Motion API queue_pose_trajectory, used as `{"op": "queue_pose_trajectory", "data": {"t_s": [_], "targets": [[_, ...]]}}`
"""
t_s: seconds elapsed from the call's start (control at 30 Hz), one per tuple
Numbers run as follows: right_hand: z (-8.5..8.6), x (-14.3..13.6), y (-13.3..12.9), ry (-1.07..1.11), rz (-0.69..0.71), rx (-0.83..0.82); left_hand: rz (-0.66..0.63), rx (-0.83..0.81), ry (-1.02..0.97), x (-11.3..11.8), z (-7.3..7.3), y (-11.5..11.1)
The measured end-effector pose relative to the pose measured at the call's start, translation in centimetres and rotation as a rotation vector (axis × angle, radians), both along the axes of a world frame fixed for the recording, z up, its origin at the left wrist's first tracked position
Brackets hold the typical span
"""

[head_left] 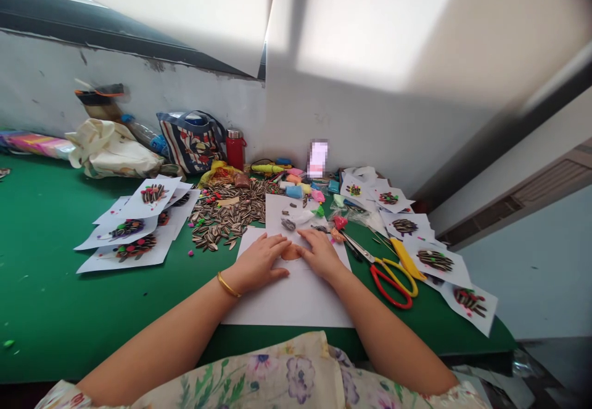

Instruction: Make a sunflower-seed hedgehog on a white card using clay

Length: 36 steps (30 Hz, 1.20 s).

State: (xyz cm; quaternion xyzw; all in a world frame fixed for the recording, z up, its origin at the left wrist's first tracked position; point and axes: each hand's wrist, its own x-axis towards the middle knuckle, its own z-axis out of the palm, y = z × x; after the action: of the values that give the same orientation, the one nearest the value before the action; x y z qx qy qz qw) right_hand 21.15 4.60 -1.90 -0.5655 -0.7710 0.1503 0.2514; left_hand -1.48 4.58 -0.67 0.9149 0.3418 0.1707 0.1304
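Observation:
A flat orange-brown piece point(291, 252) lies on white paper point(289, 301) in front of me. My left hand point(262, 262) rests on the paper at the piece's left side, its fingers stretched out and touching the edge. From the right, my right hand point(320, 253) lies with extended fingers against the piece's other side. Neither hand is wrapped round anything. Just beyond my fingers sit dark grey lumps point(288, 224) and a green lump point(319, 211). A heap of striped sunflower seeds point(231, 208) spreads to the left of the paper.
Scissors with red and yellow handles point(393, 279) lie right of my right hand. Papers with seed figures are stacked at left point(139, 252) and right point(441, 261). Bags point(194, 144) and a red flask point(235, 150) stand along the wall on the green table point(115, 307).

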Motion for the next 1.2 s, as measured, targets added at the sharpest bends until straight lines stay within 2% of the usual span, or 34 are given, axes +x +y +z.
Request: {"op": "queue_pose_trajectory", "data": {"t_s": [0.23, 0.37, 0.53, 1.03, 1.2], "targets": [[0.14, -0.29, -0.18, -0.023, -0.041, -0.008, -0.035, 0.007, 0.032, 0.09, 0.83, -0.22], [-0.14, 0.1, 0.13, 0.033, -0.028, -0.016, -0.056, 0.035, 0.077, -0.08, 0.52, -0.09], [0.02, -0.18, -0.16, -0.002, -0.047, -0.003, -0.064, 0.072, 0.089, -0.1, 0.1, 0.0], [-0.12, -0.56, -0.04, 0.007, -0.082, 0.013, -0.043, 0.034, 0.074, 0.24, 0.61, -0.25], [-0.28, 0.29, -0.3, 0.064, -0.016, 0.071, -0.009, 0.003, 0.027, 0.14, 0.26, -0.22]]}}
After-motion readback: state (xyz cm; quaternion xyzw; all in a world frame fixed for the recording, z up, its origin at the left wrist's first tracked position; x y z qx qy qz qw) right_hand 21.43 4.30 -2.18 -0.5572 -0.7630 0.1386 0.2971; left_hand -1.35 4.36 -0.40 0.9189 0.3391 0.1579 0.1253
